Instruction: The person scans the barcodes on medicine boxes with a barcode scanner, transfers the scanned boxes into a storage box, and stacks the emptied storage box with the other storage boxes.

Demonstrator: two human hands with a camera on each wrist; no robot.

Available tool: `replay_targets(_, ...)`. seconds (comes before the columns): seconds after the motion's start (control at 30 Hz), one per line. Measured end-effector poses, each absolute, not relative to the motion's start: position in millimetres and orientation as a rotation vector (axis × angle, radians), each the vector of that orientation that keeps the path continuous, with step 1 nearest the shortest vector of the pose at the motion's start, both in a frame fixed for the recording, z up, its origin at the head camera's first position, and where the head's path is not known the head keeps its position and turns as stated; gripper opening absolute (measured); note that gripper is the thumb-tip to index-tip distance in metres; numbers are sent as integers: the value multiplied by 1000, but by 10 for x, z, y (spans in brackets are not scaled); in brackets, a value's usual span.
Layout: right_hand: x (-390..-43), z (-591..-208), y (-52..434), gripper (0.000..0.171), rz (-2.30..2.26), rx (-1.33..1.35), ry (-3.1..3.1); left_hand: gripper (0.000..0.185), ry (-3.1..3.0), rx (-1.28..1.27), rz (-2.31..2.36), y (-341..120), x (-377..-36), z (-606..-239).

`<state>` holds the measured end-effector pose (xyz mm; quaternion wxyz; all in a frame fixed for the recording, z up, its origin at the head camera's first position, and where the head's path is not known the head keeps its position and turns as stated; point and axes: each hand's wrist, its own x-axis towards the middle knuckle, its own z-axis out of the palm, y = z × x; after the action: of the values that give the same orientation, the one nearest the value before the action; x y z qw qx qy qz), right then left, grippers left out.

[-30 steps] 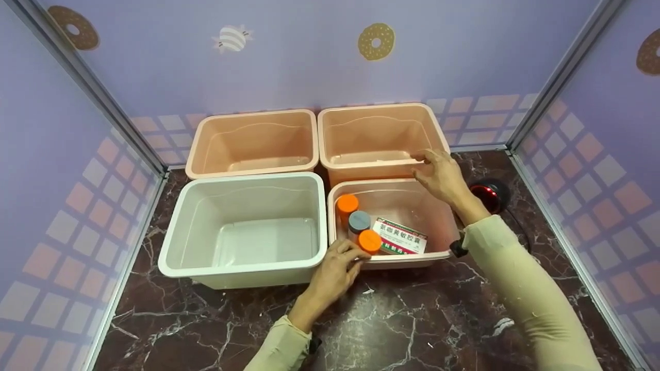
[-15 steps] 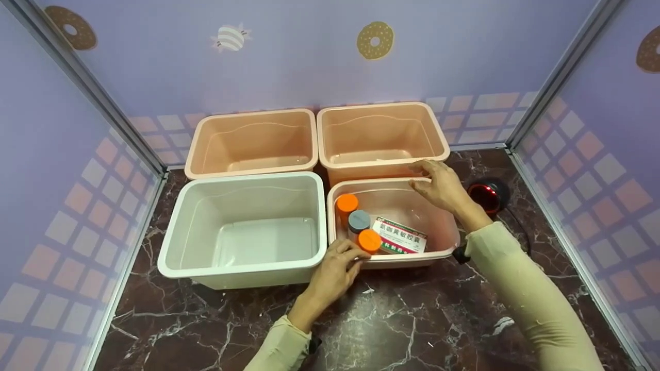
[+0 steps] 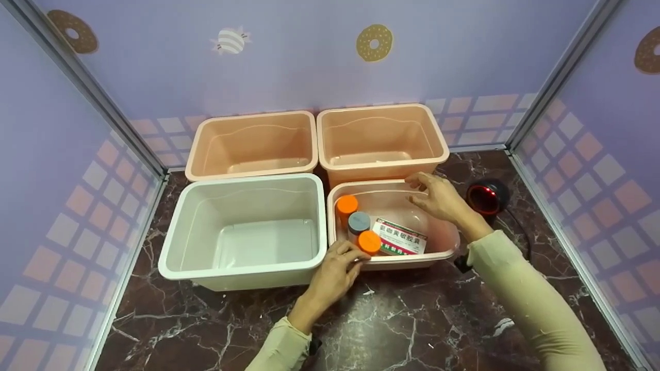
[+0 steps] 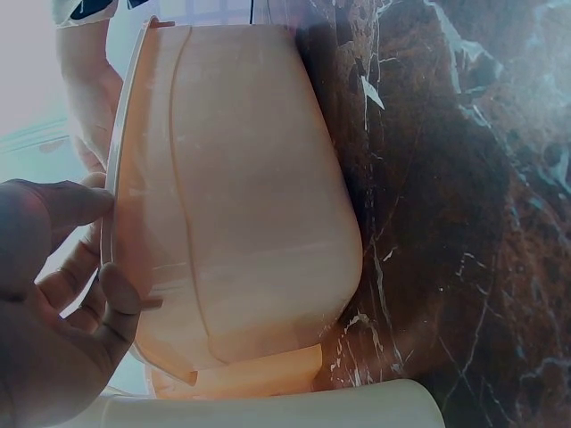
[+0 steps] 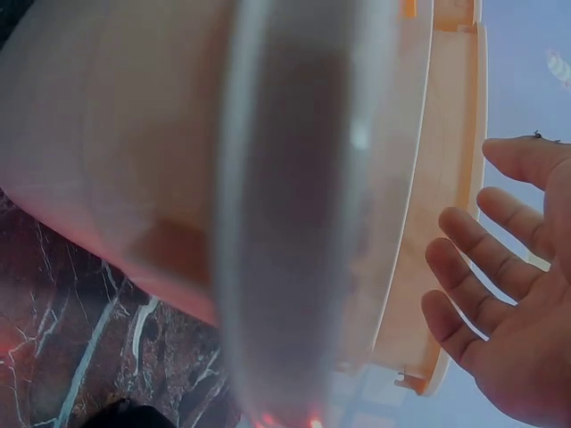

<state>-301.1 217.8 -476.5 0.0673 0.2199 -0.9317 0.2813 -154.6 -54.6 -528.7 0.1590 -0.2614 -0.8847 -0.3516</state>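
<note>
In the head view, a pale pink bin (image 3: 412,257) at the front right holds a bottle with an orange cap (image 3: 347,205), a grey-capped bottle (image 3: 359,221), another orange-capped bottle (image 3: 369,241) and a white, red and green medicine box (image 3: 401,237). My left hand (image 3: 334,270) grips this bin's rim at the front left corner; in the left wrist view, thumb and fingers (image 4: 120,294) close around the rim. Over the bin's far right part hovers my right hand (image 3: 438,195), holding nothing. Its fingers are spread and slightly bent in the right wrist view.
A white bin (image 3: 242,270) stands directly left of the pink one. Behind them are two peach bins (image 3: 252,172) side by side against the purple wall (image 3: 299,62). A black device with a red light (image 3: 489,196) and its cable sit on the dark marbled surface at right.
My right hand has come down and toward me, from the back right bin's front rim to the far side of the pink bin. My left hand and the bin's contents stay put.
</note>
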Motion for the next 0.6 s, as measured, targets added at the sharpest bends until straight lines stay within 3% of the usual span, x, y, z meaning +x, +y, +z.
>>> replay_targets(0.6,-2878,-4915,2116,34,1033,723,-2877,14,-2525,-741,-984,-542,-1540,-5289)
